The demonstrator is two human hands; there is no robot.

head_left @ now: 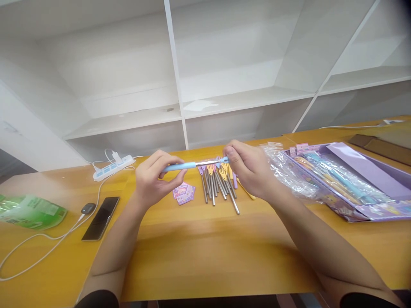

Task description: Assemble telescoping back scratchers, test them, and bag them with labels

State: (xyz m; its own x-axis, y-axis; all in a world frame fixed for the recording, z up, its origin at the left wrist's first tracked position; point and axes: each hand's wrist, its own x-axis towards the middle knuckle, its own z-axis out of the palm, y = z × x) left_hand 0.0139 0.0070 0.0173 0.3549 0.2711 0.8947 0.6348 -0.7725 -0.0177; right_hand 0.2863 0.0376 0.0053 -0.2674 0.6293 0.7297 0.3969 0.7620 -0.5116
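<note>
Between my two hands a back scratcher (pixel 186 166) with a light blue handle and a short metal rod is held level above the table. My left hand (pixel 153 179) is closed around the blue handle. The fingers of my right hand (pixel 248 166) are closed on the other end, at a blue piece mostly hidden by them. Behind and below lie several metal rods (pixel 214 186) with purple, yellow and blue hand-shaped scratcher heads. Small purple printed cards (pixel 185 194) rest to the left of these rods.
At the right, a purple box (pixel 348 216) contains plastic-wrapped items, with clear plastic bags (pixel 282 171) beside it. On the left are a phone (pixel 100 219), a white power strip (pixel 113 168), cables and a green package (pixel 32 212). White shelving (pixel 240 100) stands behind the table.
</note>
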